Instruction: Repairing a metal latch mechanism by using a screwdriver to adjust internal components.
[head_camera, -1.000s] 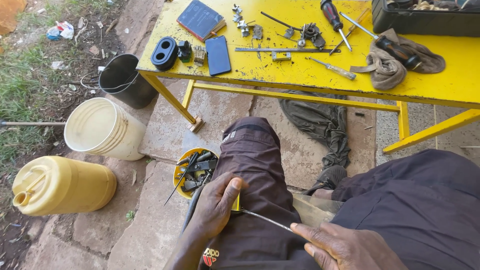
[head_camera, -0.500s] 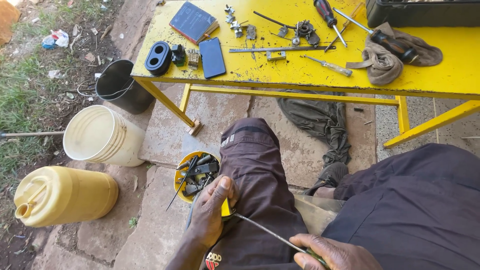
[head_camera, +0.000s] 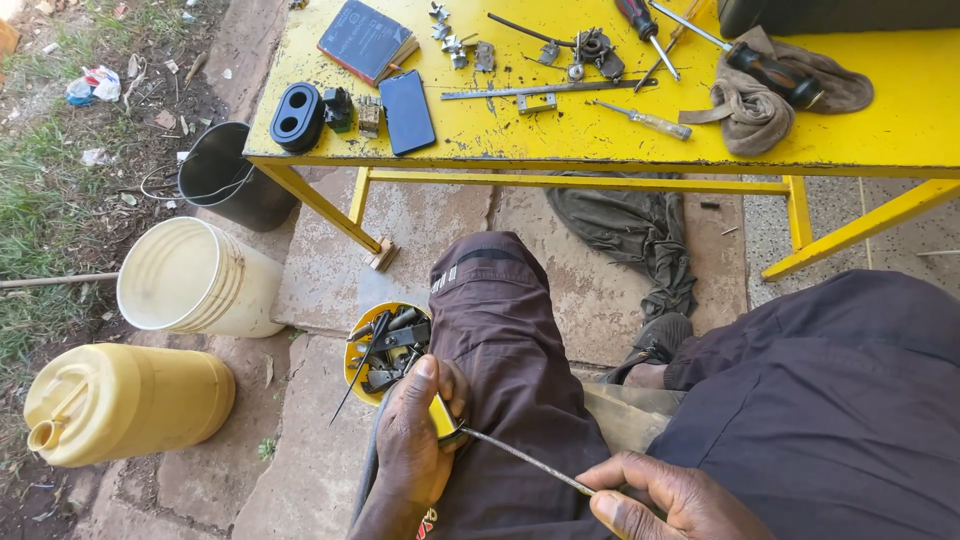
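While you sit on the paved ground beside the yellow table (head_camera: 900, 130), your left hand (head_camera: 415, 440) rests against your left knee, its grip pressed together around a small yellow-handled piece at the near end of a thin metal rod (head_camera: 525, 460). Your right hand (head_camera: 670, 500), low in the picture, pinches the rod's other end between thumb and fingertips, so the rod runs at a slant across your dark-trousered lap from one hand to the other.

Just beyond your left hand a yellow bowl (head_camera: 352, 365) stands on the stone, filled with dark metal parts and tools, touching your knee. Further to your left a cream bucket (head_camera: 190, 280) lies tilted with its mouth toward you, a yellow jerrycan (head_camera: 130, 400) lies on its side near it, and a black pot (head_camera: 225, 180) stands by the table leg.

On the table lie a dark phone (head_camera: 407, 110), a blue book (head_camera: 365, 40), a black two-holed rubber part (head_camera: 297, 117), a flat metal bar (head_camera: 545, 90), a pale-handled screwdriver (head_camera: 645, 120) and a crumpled brown rag (head_camera: 760, 110) with a dark-handled screwdriver (head_camera: 765, 65) resting on it. Under the table a dark cloth (head_camera: 630, 230) lies on the paving near your shoe (head_camera: 655, 340).
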